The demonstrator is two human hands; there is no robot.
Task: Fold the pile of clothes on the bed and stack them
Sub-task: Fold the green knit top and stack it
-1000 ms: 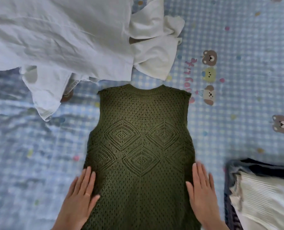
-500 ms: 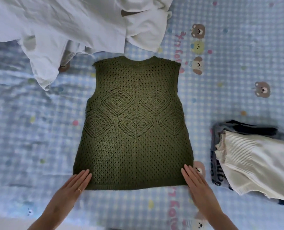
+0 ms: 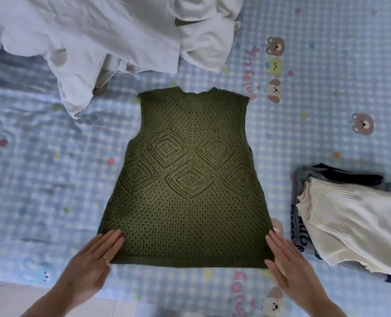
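Observation:
An olive green knitted vest (image 3: 187, 179) lies spread flat on the bed, neck away from me, hem toward me. My left hand (image 3: 91, 264) lies flat with straight fingers on the vest's lower left corner. At the lower right corner rests my right hand (image 3: 288, 261), also flat, its fingertips touching the hem edge. A heap of unfolded white clothes (image 3: 98, 37) fills the far left. A stack of folded clothes (image 3: 350, 216) sits at the right, a cream ribbed top uppermost over grey and navy pieces.
The bed sheet (image 3: 315, 124) is light blue check with bear prints. Its near edge runs along the bottom left, with pale floor (image 3: 7, 300) below. A small brown item (image 3: 99, 90) peeks out under the white heap.
Both hands slid down the vest from its middle sides to the hem corners. The view drew back, so the whole vest and the folded stack show.

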